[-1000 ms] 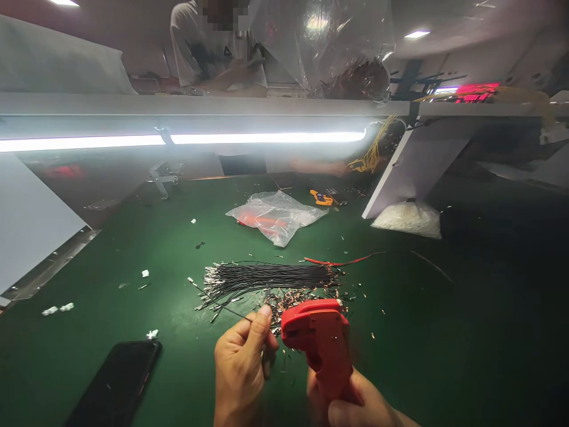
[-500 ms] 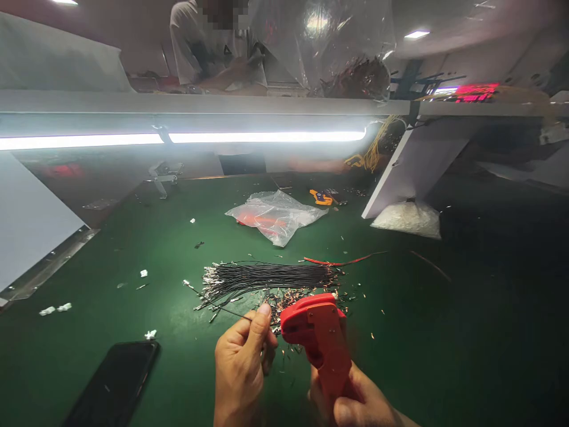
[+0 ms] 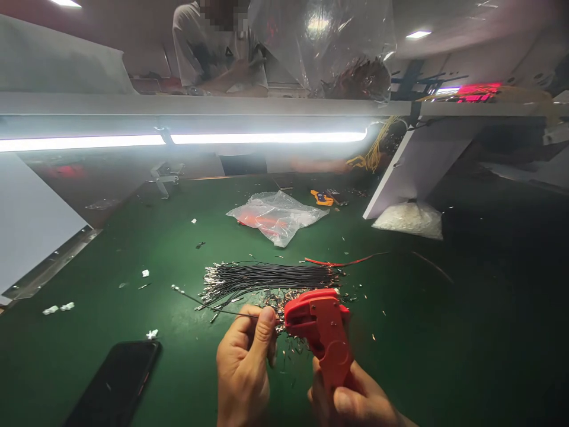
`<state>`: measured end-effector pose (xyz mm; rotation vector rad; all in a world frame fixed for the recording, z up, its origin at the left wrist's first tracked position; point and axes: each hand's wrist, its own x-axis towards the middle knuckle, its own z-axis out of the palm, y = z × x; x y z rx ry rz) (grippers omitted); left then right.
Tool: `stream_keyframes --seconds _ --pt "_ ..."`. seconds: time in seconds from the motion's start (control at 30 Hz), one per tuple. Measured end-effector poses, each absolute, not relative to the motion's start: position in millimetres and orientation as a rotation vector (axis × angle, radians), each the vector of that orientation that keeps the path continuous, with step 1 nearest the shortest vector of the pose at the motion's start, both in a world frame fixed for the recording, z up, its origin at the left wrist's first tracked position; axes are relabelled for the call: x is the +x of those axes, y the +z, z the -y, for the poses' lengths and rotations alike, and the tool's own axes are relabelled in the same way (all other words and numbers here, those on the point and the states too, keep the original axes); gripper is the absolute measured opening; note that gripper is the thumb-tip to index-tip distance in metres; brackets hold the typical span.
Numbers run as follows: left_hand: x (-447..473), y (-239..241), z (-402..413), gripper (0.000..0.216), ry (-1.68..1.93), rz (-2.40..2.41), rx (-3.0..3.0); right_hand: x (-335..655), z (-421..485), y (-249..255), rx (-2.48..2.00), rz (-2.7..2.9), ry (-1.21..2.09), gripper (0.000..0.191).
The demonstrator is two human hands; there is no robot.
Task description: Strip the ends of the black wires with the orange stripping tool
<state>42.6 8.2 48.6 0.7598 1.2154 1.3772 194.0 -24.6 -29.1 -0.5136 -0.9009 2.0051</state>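
A thin black wire [image 3: 207, 305] with a metal terminal on its far left end is pinched between the thumb and fingers of my left hand [image 3: 246, 356]. Its other end points at the jaws of a red wire stripper [image 3: 322, 332]; whether it lies inside them I cannot tell. My right hand [image 3: 355, 394] is wrapped round the stripper's handles, which stand upright. Just beyond both hands lies a bundle of black wires [image 3: 275, 276], with metal terminals at its left and bare copper at its right. Cut scraps and copper strands [image 3: 293, 347] are scattered below the stripper.
A black phone [image 3: 113, 382] rests at the front left. Farther back are a clear plastic bag [image 3: 280, 216] over something red, an orange-yellow tool [image 3: 320, 197] and a bag of small white parts [image 3: 409, 220]. Beyond the lit shelf [image 3: 267, 105] stands another person [image 3: 217, 59].
The wire's terminal end has swung a little to the left and my left thumb has shifted slightly. The stripper has moved slightly right and up, its handles looking more closed.
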Motion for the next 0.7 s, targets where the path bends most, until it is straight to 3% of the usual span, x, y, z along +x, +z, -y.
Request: stream_keyframes --seconds 0.37,0.7 --pt "43.2 52.2 -7.9 0.046 1.341 -1.182 0.567 185.2 21.7 -13.4 -0.389 0.883 2.002 0.034" --pt "41.7 48.1 -8.2 0.054 1.304 -1.223 0.511 188.6 21.5 -16.0 -0.550 1.030 1.944 0.043"
